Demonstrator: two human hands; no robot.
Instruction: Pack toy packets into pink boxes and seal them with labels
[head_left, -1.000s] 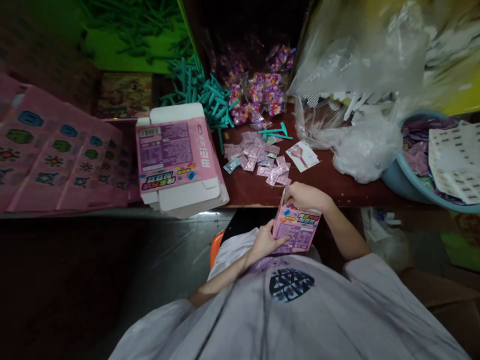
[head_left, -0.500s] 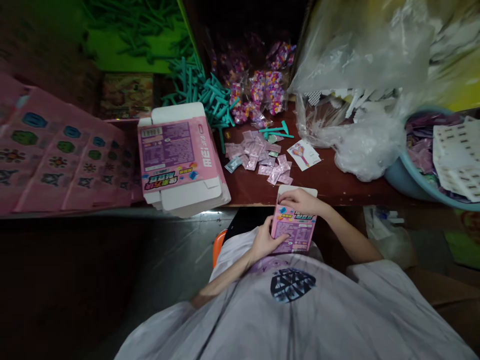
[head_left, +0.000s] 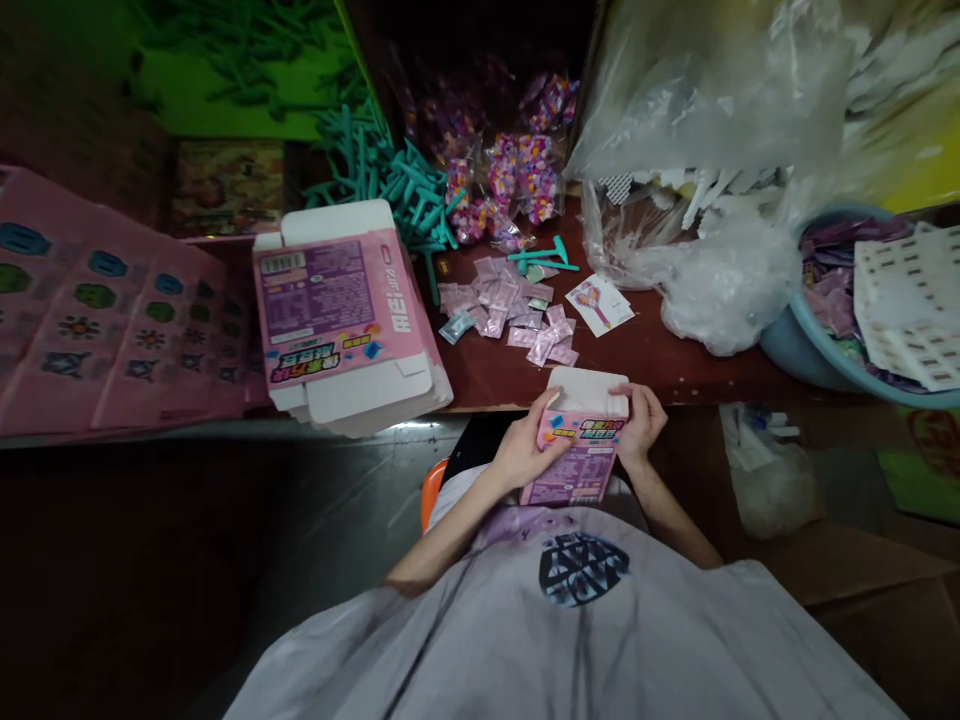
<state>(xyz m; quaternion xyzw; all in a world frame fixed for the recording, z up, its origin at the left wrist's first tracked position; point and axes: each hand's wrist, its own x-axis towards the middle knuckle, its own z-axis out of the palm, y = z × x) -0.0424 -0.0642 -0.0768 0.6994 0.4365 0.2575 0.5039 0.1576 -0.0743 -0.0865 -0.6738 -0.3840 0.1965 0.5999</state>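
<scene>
A small pink-and-purple cardboard box [head_left: 574,465] rests upright near my lap, its white top flap [head_left: 589,388] raised at the far end. My left hand [head_left: 525,445] is closed around the box's left side, thumb across the printed front. At the upper right corner, my right hand [head_left: 637,420] pinches the edge by the flap, fingers curled. Just beyond the box, small pink sachets [head_left: 499,295] lie in a loose pile on the dark red table [head_left: 645,370]. A white card [head_left: 600,304] with a printed picture is beside them.
Flattened pink boxes [head_left: 337,320] are stacked at left, near teal hammer-shaped plastic pieces [head_left: 412,190]. Bags of colourful beads [head_left: 517,180] sit at the back. A clear plastic bag [head_left: 712,290] and a blue basin [head_left: 806,340] of packets stand at right.
My right hand has come out of the box's top opening and moved to its right edge. My left hand has slid up the left side. The view has shifted slightly.
</scene>
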